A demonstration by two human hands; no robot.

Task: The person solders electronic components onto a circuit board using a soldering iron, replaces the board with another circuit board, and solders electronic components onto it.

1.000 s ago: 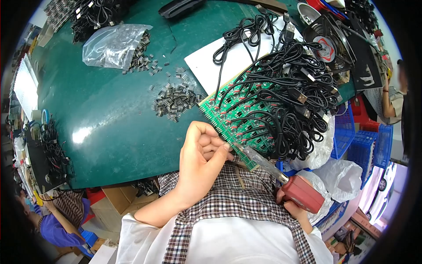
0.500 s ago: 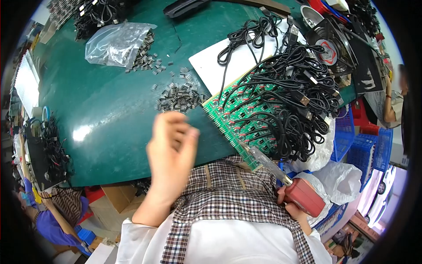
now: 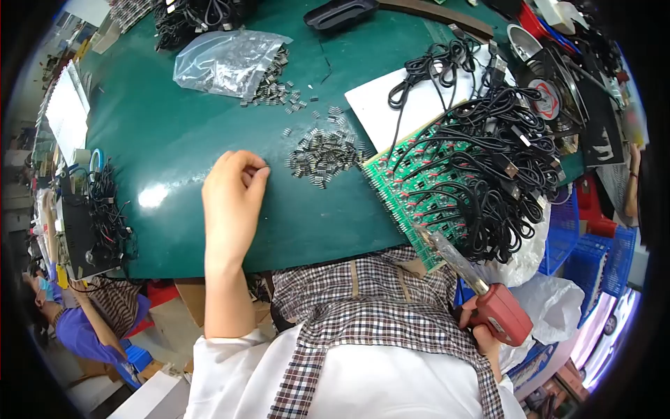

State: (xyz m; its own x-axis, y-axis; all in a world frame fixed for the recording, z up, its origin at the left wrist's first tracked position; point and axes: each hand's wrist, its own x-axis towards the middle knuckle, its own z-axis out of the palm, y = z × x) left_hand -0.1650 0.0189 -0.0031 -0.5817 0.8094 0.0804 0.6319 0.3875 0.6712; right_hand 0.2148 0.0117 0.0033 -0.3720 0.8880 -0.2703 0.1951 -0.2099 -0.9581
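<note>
One curled left hand (image 3: 234, 188), fingers narrow, near ribbed metallic pieces (image 3: 324, 155), right hand (image 3: 486, 340) wrapped round boxy red soldering gun (image 3: 505, 314)

My left hand (image 3: 234, 188) is above the glossy green bench (image 3: 317, 227), just left of a loose heap of small black-and-silver pinned parts (image 3: 322, 157). Right of the heap, a rectangular green circuit-board panel (image 3: 399, 183) slants toward the bench's front edge, with a flat white sheet (image 3: 377, 108) behind it. Coiled black USB cables (image 3: 492, 146) lie across the panel's right portion and onto the sheet. At front right, my right hand (image 3: 486, 338) holds a red plastic gun-shaped tool (image 3: 504, 315), its tip at the panel's near end. Behind the heap, more parts lie beside a clear plastic bag (image 3: 222, 64); a long black plastic case (image 3: 340, 14) sits farther back, to the bag's right. A round black fan (image 3: 546, 100) stands at far right, beyond the cables.
</note>
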